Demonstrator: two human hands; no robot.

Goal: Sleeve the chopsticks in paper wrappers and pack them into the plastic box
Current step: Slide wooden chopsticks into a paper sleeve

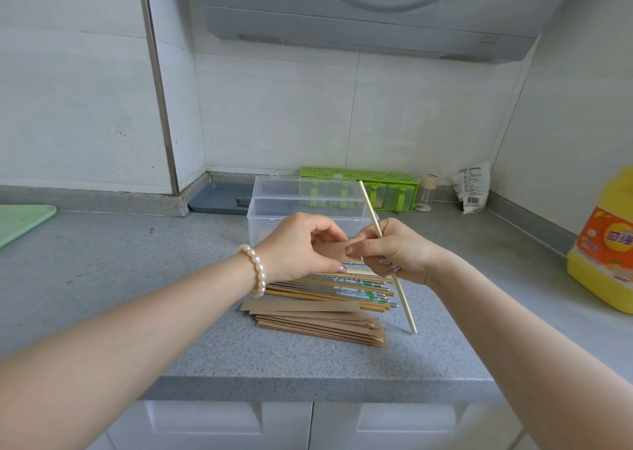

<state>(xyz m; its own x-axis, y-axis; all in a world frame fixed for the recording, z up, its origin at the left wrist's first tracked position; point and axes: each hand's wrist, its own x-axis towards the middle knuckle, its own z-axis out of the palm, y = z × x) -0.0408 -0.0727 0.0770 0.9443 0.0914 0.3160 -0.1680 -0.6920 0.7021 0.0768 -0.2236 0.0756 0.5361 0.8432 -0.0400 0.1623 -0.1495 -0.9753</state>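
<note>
One pale chopstick (386, 254) runs steeply through the right hand (394, 249), whose curled fingers grip it near mid-length; the lower tip hangs just above the table (137, 278). Both hands pinch a brown paper wrapper (330, 250) between them, with the left hand (301, 244) closed on the wrapper's left end. Directly below lie loose chopsticks (342, 287) and a stack of paper wrappers (318, 323). Behind the hands stands the clear plastic box (270, 217), lid raised. Far right stands a yellow bottle (606, 240).
</note>
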